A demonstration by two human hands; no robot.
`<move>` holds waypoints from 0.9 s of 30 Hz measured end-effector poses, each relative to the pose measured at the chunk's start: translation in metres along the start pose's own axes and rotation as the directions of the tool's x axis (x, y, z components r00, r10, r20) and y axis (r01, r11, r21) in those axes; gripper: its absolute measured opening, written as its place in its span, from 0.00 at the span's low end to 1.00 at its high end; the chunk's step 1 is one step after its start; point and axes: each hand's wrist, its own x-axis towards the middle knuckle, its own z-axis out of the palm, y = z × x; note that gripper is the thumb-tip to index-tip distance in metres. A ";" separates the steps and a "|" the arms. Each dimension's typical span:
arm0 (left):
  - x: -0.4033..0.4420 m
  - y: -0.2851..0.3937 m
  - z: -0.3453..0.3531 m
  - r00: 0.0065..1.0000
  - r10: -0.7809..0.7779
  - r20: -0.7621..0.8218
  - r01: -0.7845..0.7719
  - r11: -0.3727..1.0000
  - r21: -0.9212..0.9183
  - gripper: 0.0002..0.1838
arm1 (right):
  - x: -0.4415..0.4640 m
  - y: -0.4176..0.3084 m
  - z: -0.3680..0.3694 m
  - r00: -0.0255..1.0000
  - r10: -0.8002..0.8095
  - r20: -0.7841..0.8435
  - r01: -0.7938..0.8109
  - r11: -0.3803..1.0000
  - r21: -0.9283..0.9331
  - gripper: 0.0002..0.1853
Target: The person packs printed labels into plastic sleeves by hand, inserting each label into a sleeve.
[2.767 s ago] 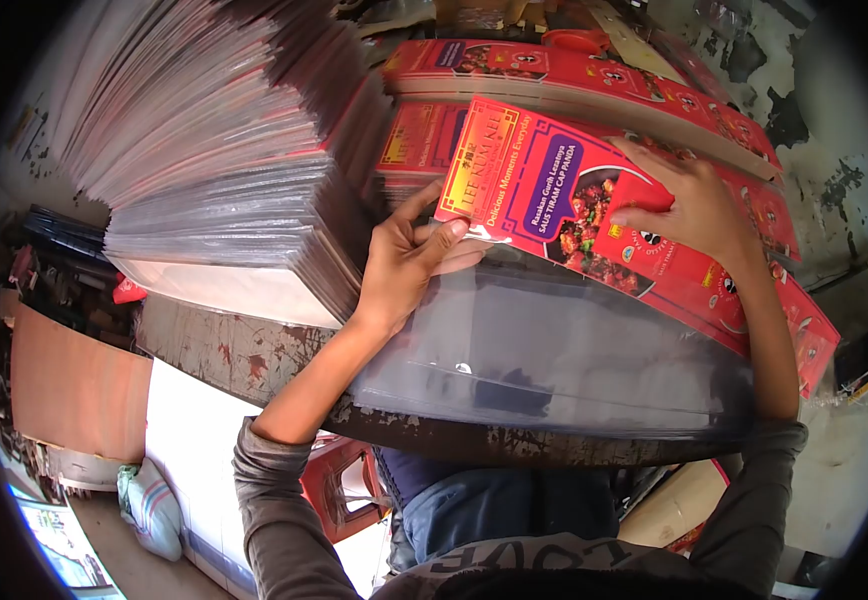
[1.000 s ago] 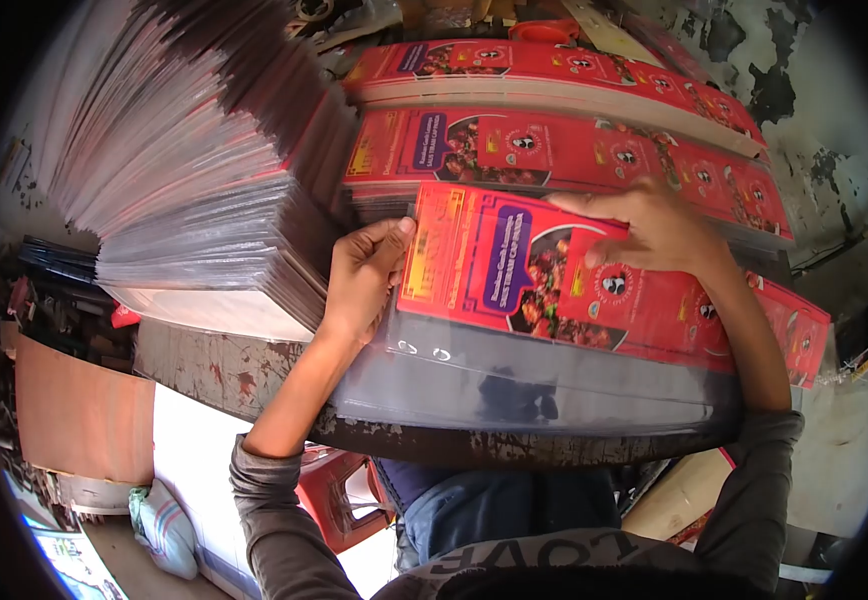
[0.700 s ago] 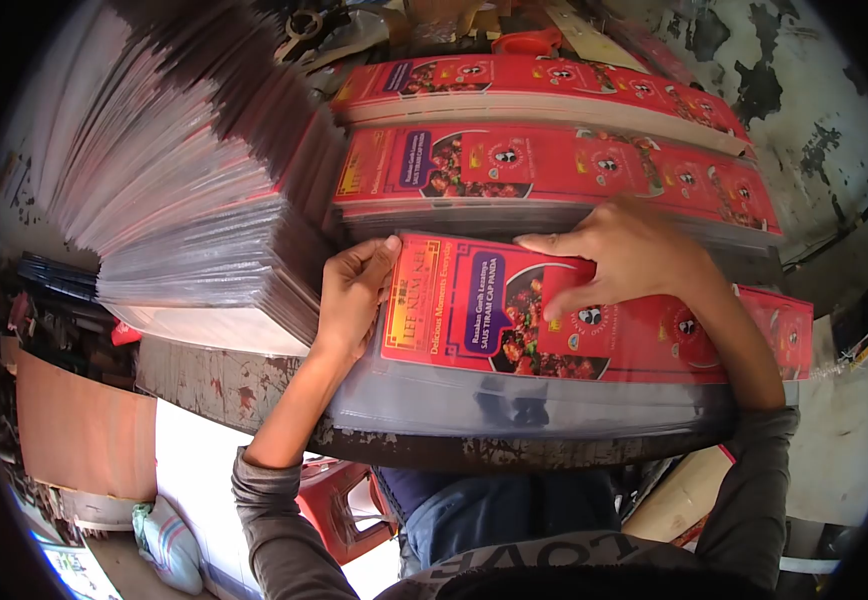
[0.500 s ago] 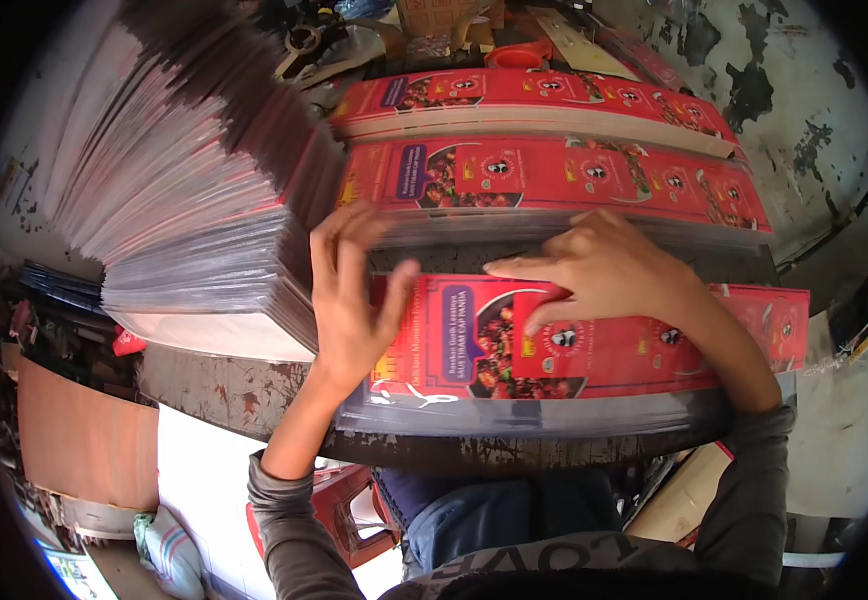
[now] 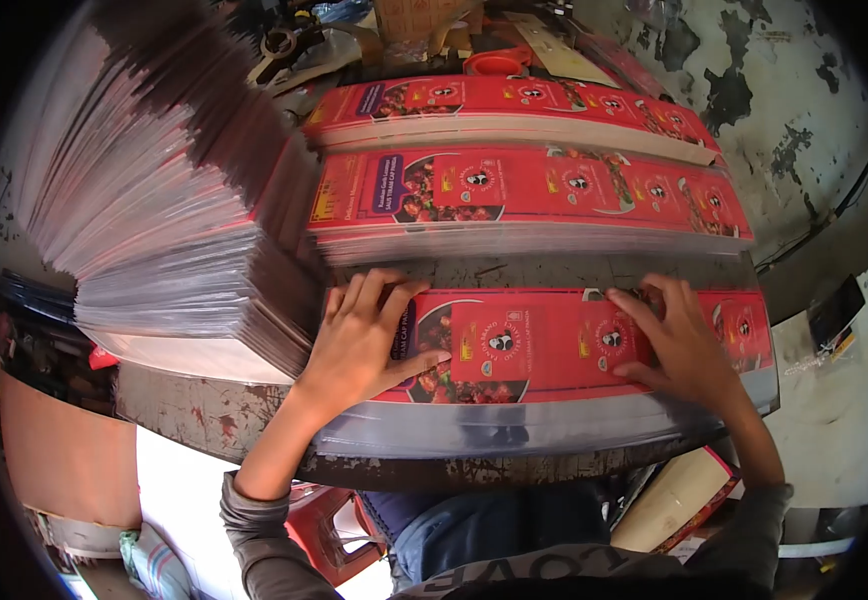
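In front of me lies a low stack of red printed strips (image 5: 554, 350) with food pictures and a panda emblem, a clear plastic edge showing along its near side. My left hand (image 5: 366, 335) rests on the stack's left part, fingers bent at the far edge and thumb stretched across the print. Toward the right, my right hand (image 5: 682, 340) touches the top with its fingers spread and curved. Neither hand has lifted a strip. What the left fingertips touch at the far edge is hard to make out.
Two more stacks of red strips, a middle one (image 5: 534, 190) and a far one (image 5: 514, 98), lie beyond. A tall fanned pile of plastic-edged sheets (image 5: 164, 230) stands left. Red tape (image 5: 497, 62) sits at the back. The dark table edge (image 5: 514, 470) is near my lap.
My left hand has come down from the air onto the stack's left part. My right hand has moved right along it. The top strip now lies more in line with the stack.
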 end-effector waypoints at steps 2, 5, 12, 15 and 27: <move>0.001 -0.001 0.003 0.998 -0.055 -0.026 0.054 0.998 -0.039 0.33 | -0.005 0.016 0.009 0.999 0.007 -0.045 -0.005 0.999 0.053 0.36; 0.001 0.000 0.006 0.993 -0.093 -0.070 0.093 0.996 -0.005 0.31 | 0.007 0.030 0.013 0.994 -0.029 -0.109 0.037 0.997 0.066 0.36; 0.005 0.001 -0.001 0.990 -0.119 -0.070 0.118 0.993 -0.020 0.29 | 0.022 0.038 0.018 0.982 0.000 -0.190 0.004 1.000 0.024 0.37; 0.006 -0.003 0.001 0.989 -0.102 -0.103 0.099 0.995 -0.030 0.25 | 0.017 0.041 0.020 0.987 0.043 -0.152 -0.038 0.999 0.033 0.38; 0.009 -0.013 0.005 0.989 -0.076 -0.126 0.064 0.993 -0.100 0.13 | 0.022 0.045 0.028 0.984 0.143 -0.104 -0.119 0.971 0.208 0.32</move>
